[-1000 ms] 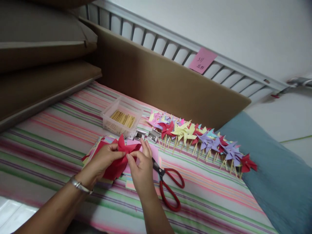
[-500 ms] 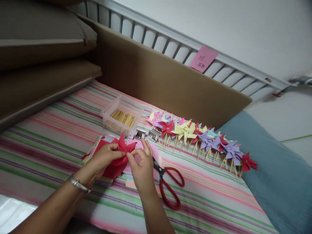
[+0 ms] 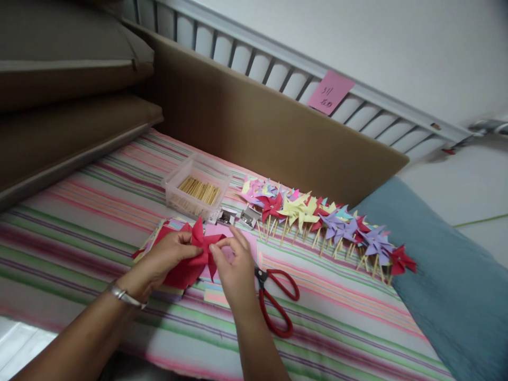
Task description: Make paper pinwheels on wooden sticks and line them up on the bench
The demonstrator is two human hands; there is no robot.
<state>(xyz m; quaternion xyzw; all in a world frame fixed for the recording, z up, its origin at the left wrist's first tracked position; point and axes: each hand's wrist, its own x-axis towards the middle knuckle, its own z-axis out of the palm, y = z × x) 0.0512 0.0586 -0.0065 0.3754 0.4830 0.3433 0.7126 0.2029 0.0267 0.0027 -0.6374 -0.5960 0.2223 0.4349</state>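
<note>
Between thumb and fingers, my left hand pinches a red paper pinwheel by its left side. Its pointed blades stand out upward, right and down. My right hand has thumb and forefinger closed at the pinwheel's right side, with the other fingers raised. Below lies a stack of colored paper squares, red on top, and a pink sheet sits under my right hand. Scissors with red handles rest just right of my right wrist, their blades mostly hidden behind that hand.
A clear plastic box of short wooden sticks stands behind the papers. Two small open boxes of metal pins are beside it. Finished pinwheels on sticks lie in a row before a cardboard panel. Stacked cushions are at left.
The pinwheel has been turned to face up more, and its right and lower blades now show. My right fingers have shifted from its middle slightly rightward. The view has moved a little.
</note>
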